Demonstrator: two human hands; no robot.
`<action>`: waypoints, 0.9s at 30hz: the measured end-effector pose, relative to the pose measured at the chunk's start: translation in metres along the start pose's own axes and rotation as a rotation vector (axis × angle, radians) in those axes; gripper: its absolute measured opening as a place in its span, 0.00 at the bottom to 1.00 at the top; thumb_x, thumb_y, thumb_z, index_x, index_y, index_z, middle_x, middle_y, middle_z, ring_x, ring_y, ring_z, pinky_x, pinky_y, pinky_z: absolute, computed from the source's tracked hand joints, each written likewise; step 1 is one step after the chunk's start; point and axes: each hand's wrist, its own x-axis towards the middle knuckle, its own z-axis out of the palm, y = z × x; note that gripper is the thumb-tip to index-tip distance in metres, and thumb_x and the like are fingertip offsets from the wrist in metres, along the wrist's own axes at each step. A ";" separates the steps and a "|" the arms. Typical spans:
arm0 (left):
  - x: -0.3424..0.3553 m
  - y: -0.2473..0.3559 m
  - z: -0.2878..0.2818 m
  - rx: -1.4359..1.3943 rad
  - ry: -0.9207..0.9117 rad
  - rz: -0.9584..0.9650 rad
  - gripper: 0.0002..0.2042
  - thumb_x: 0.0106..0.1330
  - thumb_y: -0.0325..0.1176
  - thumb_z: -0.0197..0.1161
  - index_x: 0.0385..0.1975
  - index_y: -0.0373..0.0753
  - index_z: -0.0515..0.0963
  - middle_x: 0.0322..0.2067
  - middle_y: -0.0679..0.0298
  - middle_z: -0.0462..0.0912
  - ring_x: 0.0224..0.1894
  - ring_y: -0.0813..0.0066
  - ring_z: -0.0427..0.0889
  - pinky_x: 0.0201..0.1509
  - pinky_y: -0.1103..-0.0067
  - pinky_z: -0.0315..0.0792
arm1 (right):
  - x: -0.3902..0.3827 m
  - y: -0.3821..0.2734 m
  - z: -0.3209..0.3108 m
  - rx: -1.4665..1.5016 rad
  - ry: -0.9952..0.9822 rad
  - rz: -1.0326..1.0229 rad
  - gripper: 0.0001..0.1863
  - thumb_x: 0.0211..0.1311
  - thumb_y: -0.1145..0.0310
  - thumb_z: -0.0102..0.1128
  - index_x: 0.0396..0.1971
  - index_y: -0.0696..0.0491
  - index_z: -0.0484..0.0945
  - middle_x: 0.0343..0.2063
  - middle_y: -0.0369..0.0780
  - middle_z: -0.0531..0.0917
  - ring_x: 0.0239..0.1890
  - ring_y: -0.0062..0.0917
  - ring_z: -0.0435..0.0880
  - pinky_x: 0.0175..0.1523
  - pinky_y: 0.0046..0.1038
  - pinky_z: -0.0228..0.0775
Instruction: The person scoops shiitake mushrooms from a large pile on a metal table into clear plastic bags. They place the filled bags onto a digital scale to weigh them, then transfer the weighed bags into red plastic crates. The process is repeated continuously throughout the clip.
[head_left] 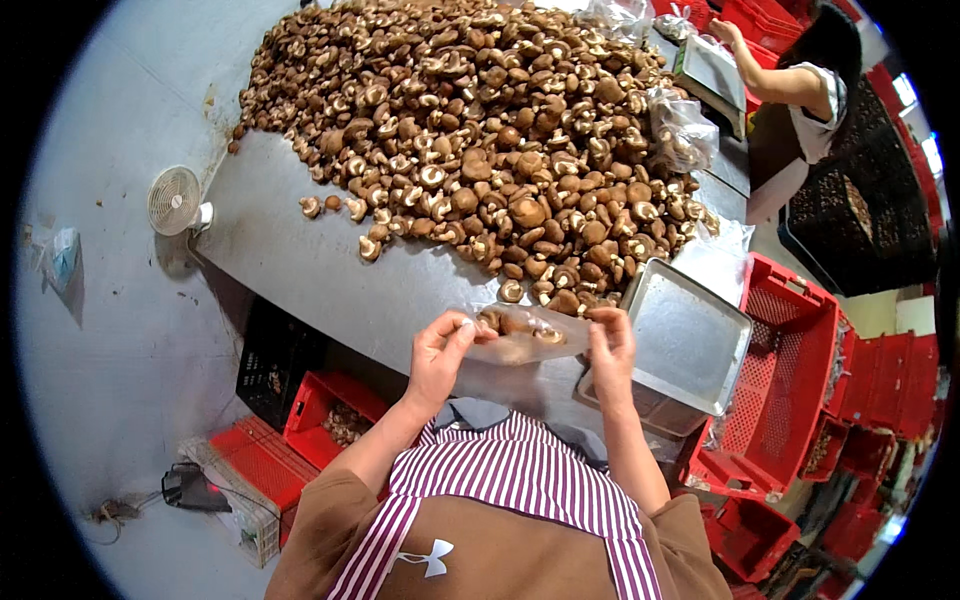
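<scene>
My left hand [440,355] pinches one side of a clear plastic bag [525,335] at the near edge of the metal table [300,240], and my right hand [610,350] grips the other side. Brown mushrooms show through the bag; I cannot tell if they lie inside it or behind it. A large heap of mushrooms [500,150] covers the far part of the table, reaching close to both hands. A scale with a metal tray [690,335] stands just right of my right hand.
A co-worker [810,100] reaches toward another scale [705,70] at the upper right, near a filled bag [680,130]. A small fan [175,200] is at the left. Red crates [760,370] stand at the right and below the table; black crates [850,220] are behind the co-worker.
</scene>
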 end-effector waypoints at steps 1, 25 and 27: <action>0.001 0.011 0.008 -0.066 -0.039 0.013 0.08 0.73 0.28 0.50 0.36 0.33 0.76 0.37 0.57 0.84 0.38 0.75 0.80 0.46 0.76 0.75 | -0.004 -0.023 -0.003 0.077 0.090 0.025 0.08 0.67 0.78 0.52 0.44 0.53 0.73 0.33 0.30 0.74 0.31 0.12 0.70 0.36 0.17 0.64; 0.058 -0.066 0.231 0.239 -0.473 0.148 0.17 0.67 0.25 0.58 0.56 0.34 0.73 0.43 0.64 0.85 0.41 0.83 0.80 0.48 0.81 0.75 | -0.064 -0.027 -0.244 -0.257 0.633 -0.234 0.16 0.65 0.75 0.56 0.52 0.56 0.74 0.47 0.37 0.75 0.46 0.22 0.75 0.52 0.25 0.69; 0.051 -0.061 0.230 0.263 -0.378 0.121 0.14 0.66 0.25 0.61 0.50 0.33 0.76 0.40 0.67 0.85 0.42 0.83 0.80 0.49 0.81 0.73 | -0.069 -0.034 -0.247 -0.290 0.638 -0.285 0.17 0.65 0.74 0.57 0.54 0.56 0.73 0.49 0.38 0.75 0.47 0.22 0.75 0.53 0.26 0.70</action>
